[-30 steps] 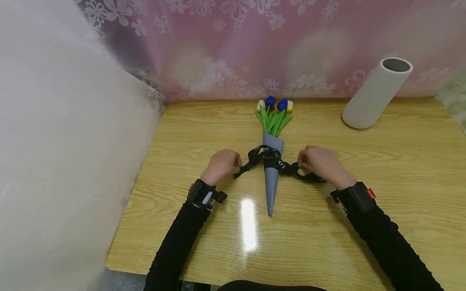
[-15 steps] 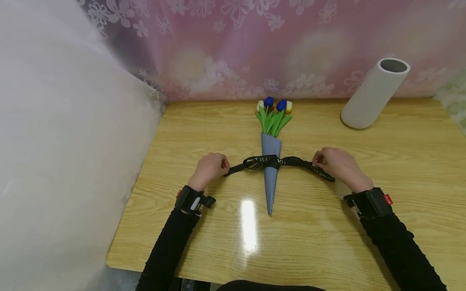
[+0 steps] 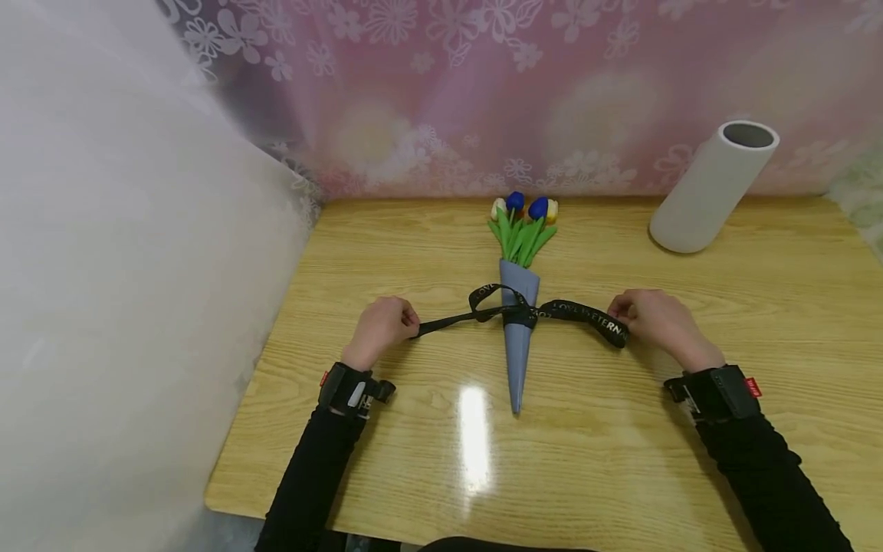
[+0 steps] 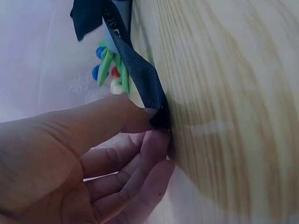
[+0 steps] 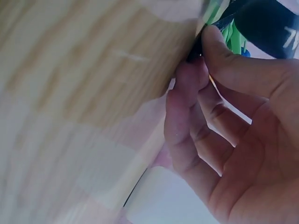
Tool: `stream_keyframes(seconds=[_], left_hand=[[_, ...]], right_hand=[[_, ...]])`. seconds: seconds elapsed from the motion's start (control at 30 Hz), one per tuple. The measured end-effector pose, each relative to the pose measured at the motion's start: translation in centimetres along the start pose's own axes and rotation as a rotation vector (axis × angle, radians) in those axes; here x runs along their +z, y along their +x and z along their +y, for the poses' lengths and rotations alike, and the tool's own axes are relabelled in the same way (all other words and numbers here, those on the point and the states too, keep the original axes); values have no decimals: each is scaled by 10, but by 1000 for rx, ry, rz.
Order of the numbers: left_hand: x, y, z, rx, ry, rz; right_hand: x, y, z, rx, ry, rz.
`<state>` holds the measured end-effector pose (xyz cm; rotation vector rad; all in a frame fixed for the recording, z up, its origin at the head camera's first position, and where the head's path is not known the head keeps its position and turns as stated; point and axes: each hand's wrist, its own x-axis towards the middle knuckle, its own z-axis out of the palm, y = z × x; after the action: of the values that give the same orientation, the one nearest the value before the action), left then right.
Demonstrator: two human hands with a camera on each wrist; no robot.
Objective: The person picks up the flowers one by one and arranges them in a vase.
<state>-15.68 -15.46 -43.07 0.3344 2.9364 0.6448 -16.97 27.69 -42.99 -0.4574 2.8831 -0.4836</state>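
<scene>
Across the middle of the desk (image 3: 386, 468) lies a grey-blue cone (image 3: 516, 360) of tulips (image 3: 522, 234), blooms to the far side, with a black ribbon (image 3: 522, 315) wrapped round it; the left hand (image 3: 380, 328) pinches the ribbon on the left, the right hand (image 3: 658, 320) on the right. A white vase (image 3: 710, 195) stands far right, well apart from the cone, before a pink flowered curtain (image 3: 483, 107) along the far edge.
</scene>
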Motion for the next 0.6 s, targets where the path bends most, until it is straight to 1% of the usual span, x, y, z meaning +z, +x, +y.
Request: stream_keyframes(seconds=[0.1,0.23,0.3,0.4,0.5,0.6], left_hand=[[-4,-3,-6,0,-7,8],[-9,-9,-18,-22,9,31],[-13,-12,-26,-46,16,47],[-18,-14,-35,-88,10,45],[-24,-17,-44,-140,-10,21],[-28,-19,-52,-177,-11,6]], right_hand=[[-2,-2,2,11,-10,-13],[-4,-5,6,22,8,-43],[-5,-7,9,19,25,-46],[-8,-11,16,22,48,-55],[-10,-15,24,35,60,-64],[-11,-19,29,51,67,-73]])
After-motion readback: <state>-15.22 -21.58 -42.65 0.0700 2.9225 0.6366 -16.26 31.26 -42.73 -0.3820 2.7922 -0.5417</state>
